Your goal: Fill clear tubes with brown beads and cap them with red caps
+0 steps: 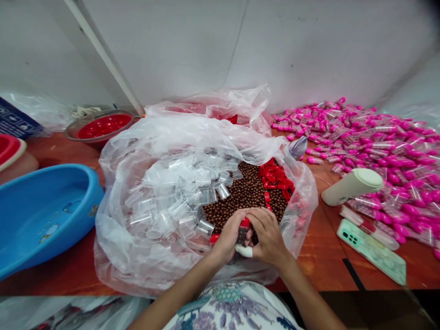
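Observation:
In front of my body, my left hand point(227, 239) is closed around a small clear container point(242, 234) with a red cap and dark contents. My right hand point(267, 236) wraps it from the other side, with a white cover point(244, 250) on the thumb. The fingers hide part of the container. Both hands are over an open clear plastic bag point(117, 256). Inside the bag lie brown beads point(228, 201), a heap of clear plastic cups point(178, 188) to the left, and red caps point(275, 176) to the right.
A blue basin point(82, 183) stands at left, with a bowl point(129, 123) of red pieces behind it. Pink-capped capsules point(388, 151) are piled at right. Nearer lie a pale green cylinder point(350, 187), a phone point(371, 252) and a clear tube with red inside point(369, 228).

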`<state>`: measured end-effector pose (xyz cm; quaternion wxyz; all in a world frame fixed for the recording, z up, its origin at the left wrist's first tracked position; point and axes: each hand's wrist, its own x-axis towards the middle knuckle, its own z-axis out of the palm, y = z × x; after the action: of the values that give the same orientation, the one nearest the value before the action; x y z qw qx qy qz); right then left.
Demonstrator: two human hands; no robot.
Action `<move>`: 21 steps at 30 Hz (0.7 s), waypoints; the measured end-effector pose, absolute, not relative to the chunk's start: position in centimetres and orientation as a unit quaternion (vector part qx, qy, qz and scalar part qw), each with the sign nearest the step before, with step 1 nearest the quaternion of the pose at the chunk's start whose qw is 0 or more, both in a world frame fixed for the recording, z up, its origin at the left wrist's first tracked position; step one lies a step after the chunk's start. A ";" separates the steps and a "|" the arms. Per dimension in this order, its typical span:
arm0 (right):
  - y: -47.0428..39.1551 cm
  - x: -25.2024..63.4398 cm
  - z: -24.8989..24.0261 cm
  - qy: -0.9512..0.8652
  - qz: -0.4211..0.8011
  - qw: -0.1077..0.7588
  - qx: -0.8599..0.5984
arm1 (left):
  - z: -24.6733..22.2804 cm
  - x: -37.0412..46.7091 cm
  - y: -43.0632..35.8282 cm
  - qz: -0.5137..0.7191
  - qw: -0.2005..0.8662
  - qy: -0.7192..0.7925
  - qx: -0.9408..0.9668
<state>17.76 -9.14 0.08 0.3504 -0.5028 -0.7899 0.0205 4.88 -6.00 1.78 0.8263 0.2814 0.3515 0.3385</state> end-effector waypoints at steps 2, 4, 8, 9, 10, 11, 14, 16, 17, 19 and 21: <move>-9.4 17.9 0.2 -0.806 0.002 0.347 -0.479 | 1.7 5.0 -6.6 0.349 0.821 0.347 0.288; -9.7 17.9 0.4 -0.815 -0.001 0.342 -0.467 | 1.8 5.0 -7.3 0.352 0.819 0.344 0.296; -10.8 17.4 0.6 -0.808 0.073 0.321 -0.489 | 2.4 3.1 -7.6 0.344 0.798 0.366 0.333; -11.1 17.4 0.6 -0.801 0.111 0.312 -0.498 | 2.6 2.0 -7.5 0.345 0.782 0.386 0.348; -11.5 17.5 0.4 -0.789 0.152 0.305 -0.511 | 2.7 0.7 -7.4 0.347 0.761 0.412 0.361; -11.9 17.6 0.3 -0.771 0.190 0.302 -0.528 | 2.7 -0.7 -7.3 0.349 0.737 0.444 0.371; -12.8 18.1 -0.6 -0.696 0.255 0.296 -0.603 | 2.1 -4.9 -7.5 0.327 0.672 0.542 0.384; -13.0 18.1 -1.3 -0.674 0.247 0.284 -0.636 | 1.3 -6.7 -8.2 0.288 0.625 0.587 0.425; -13.0 17.9 -1.6 -0.674 0.232 0.277 -0.644 | 0.9 -7.0 -8.7 0.277 0.596 0.600 0.457; -12.5 17.0 -2.1 -0.680 0.191 0.271 -0.654 | 0.2 -6.9 -9.6 0.277 0.538 0.606 0.516; -11.6 16.0 -2.6 -0.674 0.172 0.275 -0.664 | -0.3 -6.0 -10.4 0.298 0.508 0.601 0.540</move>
<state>16.01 -11.64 -2.56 0.2746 -0.6638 -0.6741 0.1721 -5.96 -10.38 -0.30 0.5085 0.5397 0.6011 0.2980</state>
